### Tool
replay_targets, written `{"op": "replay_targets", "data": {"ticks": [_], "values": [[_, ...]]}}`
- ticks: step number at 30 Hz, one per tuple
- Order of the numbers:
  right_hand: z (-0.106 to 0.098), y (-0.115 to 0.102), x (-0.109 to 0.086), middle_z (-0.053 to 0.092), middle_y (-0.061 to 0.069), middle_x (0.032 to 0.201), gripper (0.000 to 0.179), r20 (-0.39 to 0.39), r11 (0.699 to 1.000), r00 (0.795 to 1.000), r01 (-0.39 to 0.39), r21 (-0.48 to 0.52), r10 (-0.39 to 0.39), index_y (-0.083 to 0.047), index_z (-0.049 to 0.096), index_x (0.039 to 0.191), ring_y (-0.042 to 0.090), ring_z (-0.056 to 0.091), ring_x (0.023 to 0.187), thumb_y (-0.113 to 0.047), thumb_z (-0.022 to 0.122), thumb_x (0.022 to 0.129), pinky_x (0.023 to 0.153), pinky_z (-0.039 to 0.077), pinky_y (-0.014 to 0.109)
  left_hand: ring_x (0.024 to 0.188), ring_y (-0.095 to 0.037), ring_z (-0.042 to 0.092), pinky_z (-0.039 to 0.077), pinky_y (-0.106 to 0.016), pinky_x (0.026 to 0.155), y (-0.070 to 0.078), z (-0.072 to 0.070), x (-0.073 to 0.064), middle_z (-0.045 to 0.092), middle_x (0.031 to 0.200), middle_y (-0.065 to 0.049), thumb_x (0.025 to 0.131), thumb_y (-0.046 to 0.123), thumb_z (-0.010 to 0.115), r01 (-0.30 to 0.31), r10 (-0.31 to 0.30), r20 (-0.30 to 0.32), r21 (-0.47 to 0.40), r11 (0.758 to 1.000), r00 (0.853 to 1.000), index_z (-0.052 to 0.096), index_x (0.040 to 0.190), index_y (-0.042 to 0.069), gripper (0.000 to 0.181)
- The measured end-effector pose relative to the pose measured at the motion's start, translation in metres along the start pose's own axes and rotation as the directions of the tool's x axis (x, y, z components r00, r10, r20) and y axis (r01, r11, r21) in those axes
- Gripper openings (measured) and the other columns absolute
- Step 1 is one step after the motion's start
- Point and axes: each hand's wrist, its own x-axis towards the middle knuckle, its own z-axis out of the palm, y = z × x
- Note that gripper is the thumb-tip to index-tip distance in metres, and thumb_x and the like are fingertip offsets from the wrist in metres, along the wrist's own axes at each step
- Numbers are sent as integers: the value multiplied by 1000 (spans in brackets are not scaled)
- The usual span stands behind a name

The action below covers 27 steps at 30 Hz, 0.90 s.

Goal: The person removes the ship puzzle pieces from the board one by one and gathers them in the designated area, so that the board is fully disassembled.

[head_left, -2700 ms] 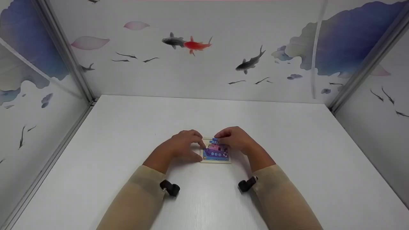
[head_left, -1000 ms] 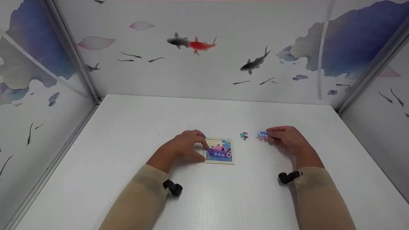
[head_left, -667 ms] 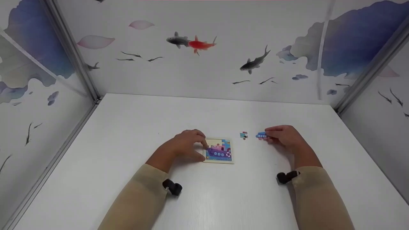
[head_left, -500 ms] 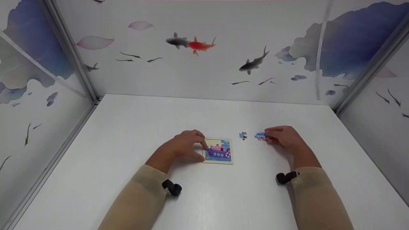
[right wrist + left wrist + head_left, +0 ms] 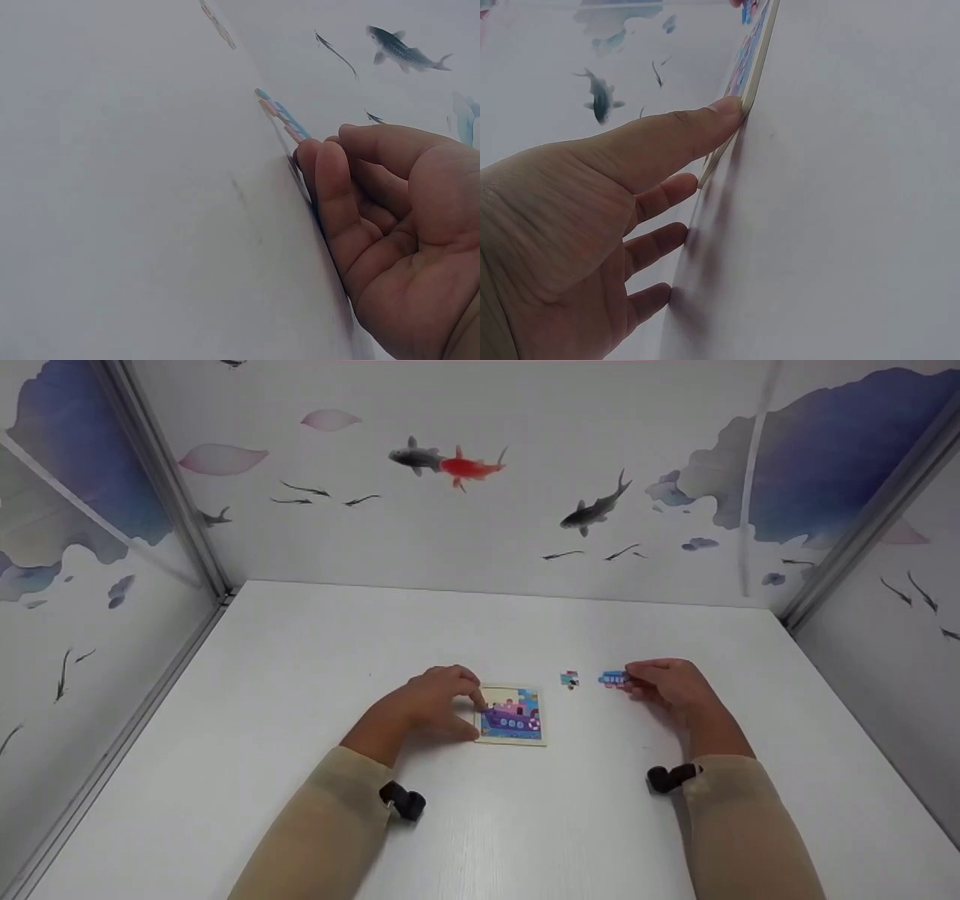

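A small jigsaw puzzle (image 5: 512,724) in a pale wooden frame, with a purple and pink boat picture, lies flat on the white table in the head view. Bare wood shows in its upper left part. My left hand (image 5: 437,701) holds the frame's left side, thumb at the near corner and index finger farther up; the left wrist view shows the thumb (image 5: 697,135) against the edge. To the right, my right hand (image 5: 670,684) pinches a blue and pink puzzle piece (image 5: 613,679) low over the table. Its right end is hidden by the fingers.
Another small, multicoloured puzzle piece (image 5: 570,679) lies between the frame and the right hand. Behind the white table (image 5: 480,825) stands a wall (image 5: 480,532) painted with fish, with side panels at left and right. Black wrist cameras sit at both sleeves.
My right hand has carried the blue and pink piece from over the puzzle out to the right, uncovering the loose piece. Recently it barely moves. My left hand stays at the frame.
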Motion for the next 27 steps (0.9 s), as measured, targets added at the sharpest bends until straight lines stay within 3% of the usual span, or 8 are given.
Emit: {"op": "replay_targets", "data": {"ticks": [11, 22, 27], "values": [[1, 1, 1, 78, 7, 119, 46, 27, 996, 999, 32, 79, -34, -1, 64, 144, 11, 75, 96, -28, 67, 107, 89, 63, 22, 155, -29, 40, 34, -58, 130, -7, 2, 2, 56, 154, 7, 87, 42, 87, -32, 32, -5, -1, 999, 999, 77, 116, 38, 31], [9, -6, -2, 71, 6, 136, 55, -43, 990, 994, 95, -106, -100, -14, 67, 144, 17, 65, 113, -50, 69, 103, 92, 57, 19, 156, -29, 39, 32, -58, 131, -4, 1, 1, 56, 156, 5, 87, 40, 87, -36, 36, 2, 2, 999, 999, 77, 117, 36, 31], [30, -20, -6, 66, 14, 141, 55, -5, 991, 993, 115, -70, -116, -10, 66, 144, 20, 63, 113, -46, 71, 103, 93, 58, 20, 157, -28, 38, 32, -59, 130, -1, 0, 0, 55, 156, 7, 87, 41, 86, -12, 12, 5, 10, 1000, 1000, 77, 117, 37, 32]]}}
